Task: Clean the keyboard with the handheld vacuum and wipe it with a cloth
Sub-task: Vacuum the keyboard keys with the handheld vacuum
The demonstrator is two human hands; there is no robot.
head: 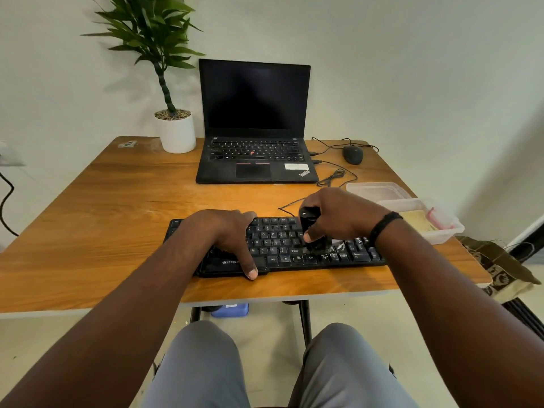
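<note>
Both hands are working: we are pressing our left hand point(232, 235) flat, fingers relaxed, on the black keyboard point(282, 251) near the table's point(117, 201) front edge to steady it, while our right hand point(338, 216) is gripping the handheld vacuum point(312, 231) upright, nozzle down on the keys.

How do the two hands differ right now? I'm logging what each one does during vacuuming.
The right hand grips the handheld vacuum upright on the keys; the left hand holds nothing, lying on the keyboard with its thumb over the front edge. The right wrist wears a black band; the left is bare. Both are over the keyboard.
</note>
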